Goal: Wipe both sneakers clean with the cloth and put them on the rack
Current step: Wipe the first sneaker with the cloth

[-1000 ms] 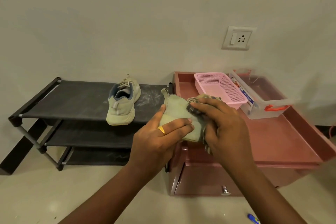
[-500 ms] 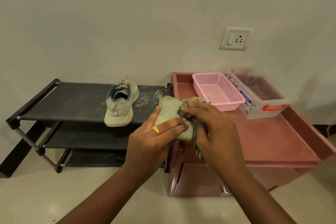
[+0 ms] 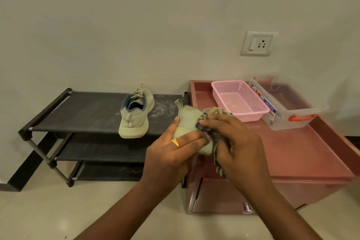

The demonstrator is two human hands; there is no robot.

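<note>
shoe rack [image 3: 87,111]: black, three dusty fabric tiers on tube legs, nine o'clock of your hands.
shelved sneaker [image 3: 134,121]: pale green knit, laced, top tier, ten o'clock from your left hand [image 3: 171,156].
held sneaker [image 3: 188,118]: same green; your left hand's fingers curl round it.
right hand [image 3: 235,142]: at its three o'clock, fingers clutching the cloth.
checked cloth [image 3: 214,112]: bunched, pressed against the held sneaker.

Rack [image 3: 87,111] top free beside sneaker [image 3: 134,117]
</note>
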